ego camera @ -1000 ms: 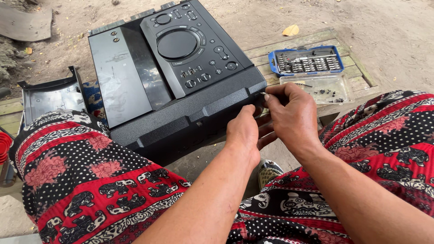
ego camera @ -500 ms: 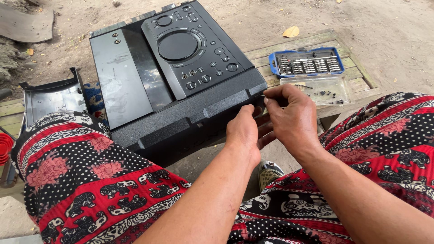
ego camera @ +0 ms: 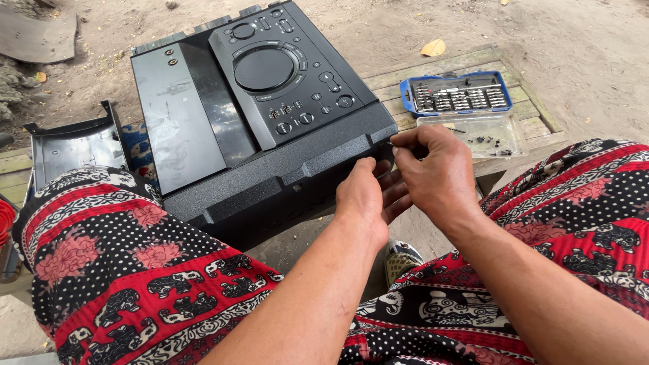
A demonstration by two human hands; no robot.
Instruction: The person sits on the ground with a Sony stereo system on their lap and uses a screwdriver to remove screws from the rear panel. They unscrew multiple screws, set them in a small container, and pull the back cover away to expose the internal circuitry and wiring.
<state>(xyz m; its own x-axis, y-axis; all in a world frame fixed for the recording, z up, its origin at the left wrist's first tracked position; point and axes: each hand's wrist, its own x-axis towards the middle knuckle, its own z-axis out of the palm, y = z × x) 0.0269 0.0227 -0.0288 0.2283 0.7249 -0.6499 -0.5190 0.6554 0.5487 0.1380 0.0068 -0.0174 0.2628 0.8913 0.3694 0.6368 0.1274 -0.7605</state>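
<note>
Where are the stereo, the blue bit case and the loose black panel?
Stereo (ego camera: 263, 67): head view, on the round dial of its top.
Blue bit case (ego camera: 460, 96): head view, on the row of bits inside.
Black panel (ego camera: 74, 145): head view, on its inner face, left of the stereo.

Bare forearms, and loose trousers (ego camera: 122, 270) patterned red, black and white with elephants.

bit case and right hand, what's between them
In the head view, a clear lid holding small dark screws lies between the blue bit case and the right hand.
</note>
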